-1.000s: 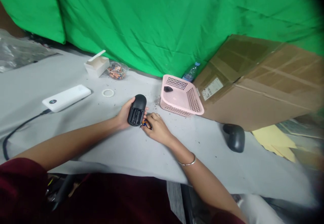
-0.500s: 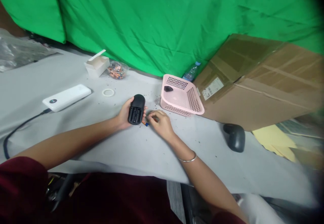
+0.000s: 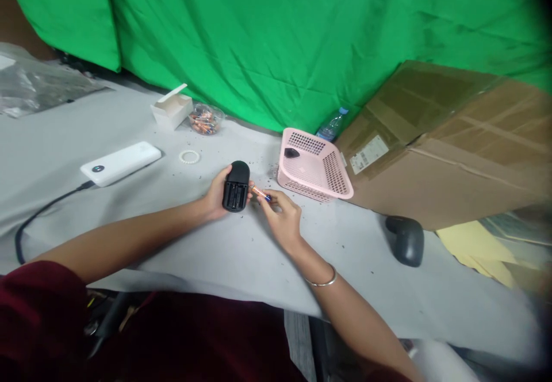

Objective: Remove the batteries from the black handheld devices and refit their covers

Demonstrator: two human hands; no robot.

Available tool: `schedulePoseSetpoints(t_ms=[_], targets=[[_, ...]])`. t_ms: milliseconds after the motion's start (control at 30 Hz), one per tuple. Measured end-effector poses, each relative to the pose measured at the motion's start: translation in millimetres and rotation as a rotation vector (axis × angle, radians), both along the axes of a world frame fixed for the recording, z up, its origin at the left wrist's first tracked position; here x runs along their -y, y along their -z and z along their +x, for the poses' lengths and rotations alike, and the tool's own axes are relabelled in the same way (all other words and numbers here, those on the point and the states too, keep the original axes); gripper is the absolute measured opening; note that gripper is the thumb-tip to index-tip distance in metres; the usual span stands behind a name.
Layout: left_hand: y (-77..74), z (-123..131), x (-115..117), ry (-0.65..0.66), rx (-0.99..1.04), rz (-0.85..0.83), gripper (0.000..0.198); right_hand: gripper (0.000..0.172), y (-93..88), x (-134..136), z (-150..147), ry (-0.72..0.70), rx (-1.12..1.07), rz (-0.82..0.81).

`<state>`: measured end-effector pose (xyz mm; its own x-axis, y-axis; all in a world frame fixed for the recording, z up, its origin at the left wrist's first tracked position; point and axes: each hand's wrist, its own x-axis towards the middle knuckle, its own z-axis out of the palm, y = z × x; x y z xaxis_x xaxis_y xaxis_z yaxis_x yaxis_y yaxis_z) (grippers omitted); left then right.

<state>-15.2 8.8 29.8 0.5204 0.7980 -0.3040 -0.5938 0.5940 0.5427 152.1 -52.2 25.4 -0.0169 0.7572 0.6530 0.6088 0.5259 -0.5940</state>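
My left hand (image 3: 214,195) grips a black computer mouse (image 3: 236,189), turned underside up, with its dark battery compartment open and facing me. My right hand (image 3: 282,218) pinches a slim orange-and-blue battery (image 3: 260,193) between thumb and fingertips. The battery's orange end points up and left, close to the mouse's right side and apart from the compartment. A thin metal bangle (image 3: 319,278) circles my right wrist.
A pink plastic basket (image 3: 313,166) stands just beyond my hands, with a small black object inside. To the left lie a white power bank (image 3: 121,163) with a black cable, a white bead ring (image 3: 190,156), a white box (image 3: 171,110) and a clear bag of batteries (image 3: 206,120). A second black mouse (image 3: 406,241) sits right.
My right hand has risen and brought the battery up into plain view beside the mouse. Earlier it was low at the mouse's edge, mostly under my fingers. The view has shifted slightly.
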Motion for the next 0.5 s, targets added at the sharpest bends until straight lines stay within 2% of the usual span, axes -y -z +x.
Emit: schedulePoseSetpoints(t_ms=[100,267,400,500], targets=[[0.4,2,3,-0.024,-0.042,0.011,0.054,0.02,0.2,6,-8,-0.125,0.055,0.124],[3.3,4,7,0.048,-0.122,0.041,0.063,0.036,3.7,11,-13,-0.297,0.206,0.179],[3.4,6,10,0.088,-0.159,0.075,0.064,0.03,0.1,14,-12,-0.412,0.385,0.249],[1.5,7,13,0.098,-0.184,0.069,0.062,0.021,-0.8,15,-12,-0.408,0.451,0.351]])
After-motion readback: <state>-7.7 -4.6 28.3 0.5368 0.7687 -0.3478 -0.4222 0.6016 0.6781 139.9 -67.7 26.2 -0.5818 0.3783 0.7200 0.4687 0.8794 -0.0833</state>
